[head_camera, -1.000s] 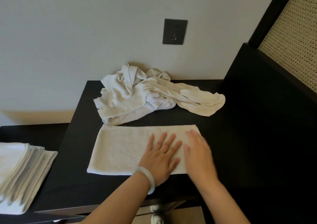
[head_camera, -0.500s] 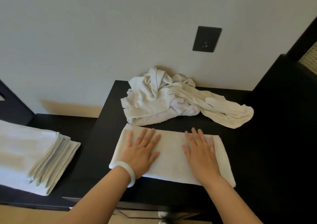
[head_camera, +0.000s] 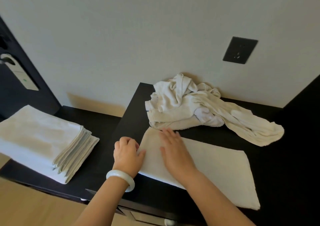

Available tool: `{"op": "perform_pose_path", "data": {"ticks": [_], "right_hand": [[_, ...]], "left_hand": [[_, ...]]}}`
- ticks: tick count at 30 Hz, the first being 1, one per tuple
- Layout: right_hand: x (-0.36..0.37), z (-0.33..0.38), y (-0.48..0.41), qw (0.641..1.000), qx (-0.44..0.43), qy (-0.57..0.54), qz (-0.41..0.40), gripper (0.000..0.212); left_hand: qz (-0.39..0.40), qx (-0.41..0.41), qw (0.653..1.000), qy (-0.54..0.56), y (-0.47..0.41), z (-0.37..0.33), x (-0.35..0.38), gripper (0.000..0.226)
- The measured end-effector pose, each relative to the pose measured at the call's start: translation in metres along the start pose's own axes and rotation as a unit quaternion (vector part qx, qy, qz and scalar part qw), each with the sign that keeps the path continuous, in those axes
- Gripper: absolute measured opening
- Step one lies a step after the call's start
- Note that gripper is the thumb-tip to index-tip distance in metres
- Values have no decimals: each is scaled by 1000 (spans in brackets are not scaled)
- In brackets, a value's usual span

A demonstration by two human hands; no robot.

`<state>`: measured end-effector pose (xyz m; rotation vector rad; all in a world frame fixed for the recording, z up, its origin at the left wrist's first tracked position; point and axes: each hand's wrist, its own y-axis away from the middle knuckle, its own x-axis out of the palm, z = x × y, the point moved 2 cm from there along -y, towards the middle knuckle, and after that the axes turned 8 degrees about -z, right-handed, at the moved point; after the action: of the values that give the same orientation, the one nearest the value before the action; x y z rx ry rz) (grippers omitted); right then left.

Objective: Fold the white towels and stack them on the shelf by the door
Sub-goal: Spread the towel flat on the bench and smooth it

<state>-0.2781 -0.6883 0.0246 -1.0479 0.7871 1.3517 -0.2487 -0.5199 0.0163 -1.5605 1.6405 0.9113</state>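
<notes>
Two hands meet at the left end of a long folded white towel, which lies flat across the centre and lower right of the frame on a black surface. The left hand, with a pale bracelet on its wrist, curls its grip around the towel's left edge, thumb on top. The right hand rests just beside it, its grip spread, palm and straight fingers flat on the cloth. Behind them, against the wall, sits a crumpled pile of towels, touching the folded towel's far corner. At left of frame, a neat stack of folded towels sits on a lower dark shelf beside a door. A dark wall socket shows at upper right.
</notes>
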Motion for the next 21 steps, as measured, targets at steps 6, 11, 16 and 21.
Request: {"op": "perform_pose_path", "data": {"ticks": [6,11,16,21], "right_hand": [[43,8,-34,996,-46,62,45,76],[48,4,-33,995,-48,73,39,77],[49,3,-33,995,-56,67,41,77],[45,4,-33,999,-37,-18,10,58]], "left_hand": [[61,-10,997,44,20,19,-15,16],[62,-1,997,43,30,28,-22,21],[32,16,999,-8,38,27,-23,13],[-42,78,996,-21,38,-2,-18,39]]}}
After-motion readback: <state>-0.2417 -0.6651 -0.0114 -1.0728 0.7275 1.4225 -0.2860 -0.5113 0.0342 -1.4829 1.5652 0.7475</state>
